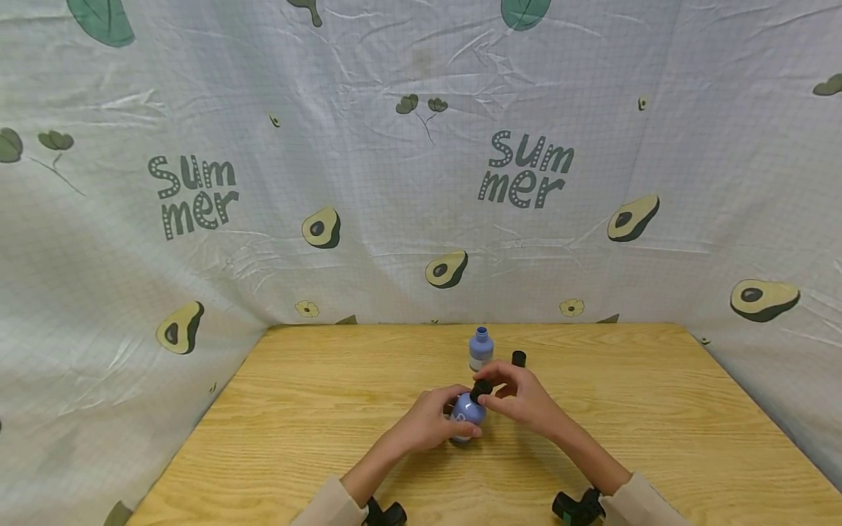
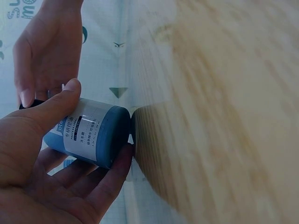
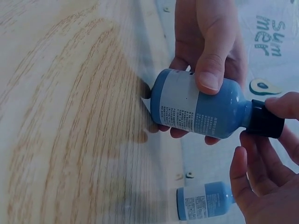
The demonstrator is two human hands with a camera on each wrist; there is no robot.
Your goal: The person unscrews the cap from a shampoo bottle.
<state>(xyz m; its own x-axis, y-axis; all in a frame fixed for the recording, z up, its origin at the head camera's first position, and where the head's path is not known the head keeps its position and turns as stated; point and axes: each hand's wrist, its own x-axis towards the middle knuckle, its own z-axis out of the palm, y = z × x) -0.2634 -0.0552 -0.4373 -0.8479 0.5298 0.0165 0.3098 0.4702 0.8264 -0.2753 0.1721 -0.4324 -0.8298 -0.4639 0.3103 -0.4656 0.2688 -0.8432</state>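
Note:
A small blue bottle (image 1: 468, 410) with a white printed label is tilted in my left hand (image 1: 430, 420), whose thumb and fingers grip its body. My right hand (image 1: 522, 398) pinches the black cap (image 1: 482, 389) at the bottle's neck. In the right wrist view, the cap (image 3: 265, 120) sits on the neck, between my right thumb and fingers. The left wrist view shows the label side of the bottle (image 2: 86, 133) and its base close to the tabletop; whether they touch I cannot tell.
A second blue bottle (image 1: 482, 349) stands uncapped just behind my hands. Right of it, a black cylindrical piece (image 1: 519, 359) shows above my right hand, its lower part hidden. The wooden table (image 1: 316, 380) ends at a patterned cloth (image 1: 381, 183) hung behind and beside it.

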